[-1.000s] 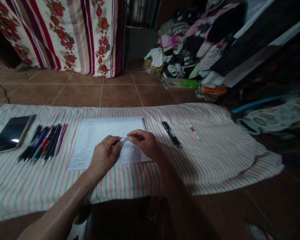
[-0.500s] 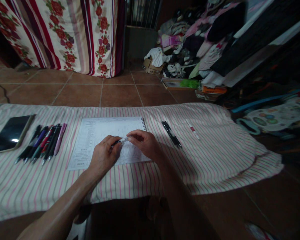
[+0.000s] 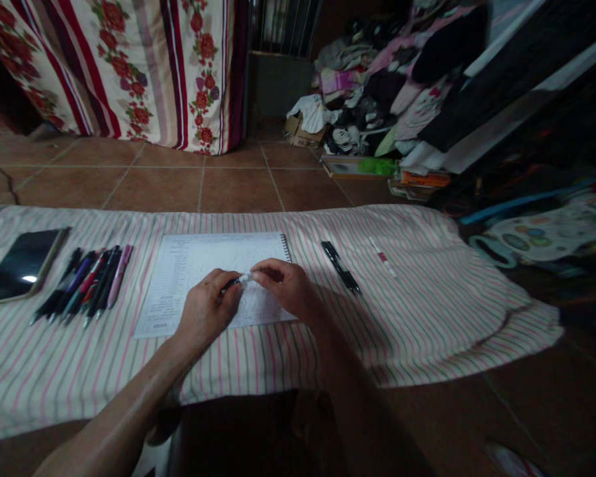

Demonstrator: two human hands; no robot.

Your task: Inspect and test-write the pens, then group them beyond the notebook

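My left hand (image 3: 206, 311) and my right hand (image 3: 288, 288) meet over a spiral notebook (image 3: 198, 262) with a printed page, lying on a pink-striped cloth (image 3: 427, 311). Both hands are closed on one small pen (image 3: 238, 281): the left grips its dark barrel, the right pinches its white end. A row of several pens (image 3: 87, 285) lies left of the notebook. Two dark pens (image 3: 341, 267) and a white and red pen (image 3: 383, 257) lie to the right.
A dark phone (image 3: 22, 265) rests at the cloth's left end. Beyond the cloth is brown tiled floor (image 3: 228, 185), a flowered curtain (image 3: 129, 66) at the back left, and a heap of clothes and boxes (image 3: 377, 99) at the back right.
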